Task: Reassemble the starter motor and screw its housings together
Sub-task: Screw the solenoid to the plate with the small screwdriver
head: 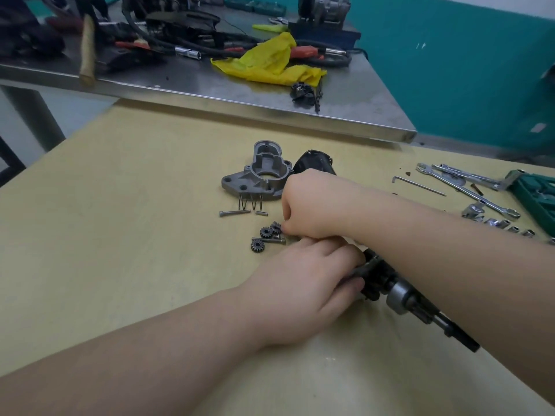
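Wooden tabletop (120, 205), pale yellow. At its right edge: combination wrenches (468, 187) lying crossed, a thin hex key (420, 185) just beside them, a row of chrome sockets (504, 225), and a green tool case (537, 193) partly cut off by the frame. Behind, a steel workbench (210, 85) carrying a crumpled yellow cloth (270, 61), a wooden-handled hammer (87, 49) overhanging the front edge, tangled black cables (180, 40), and a small dark part (303, 91), possibly a clip assembly. Teal wall (450, 55) beyond.
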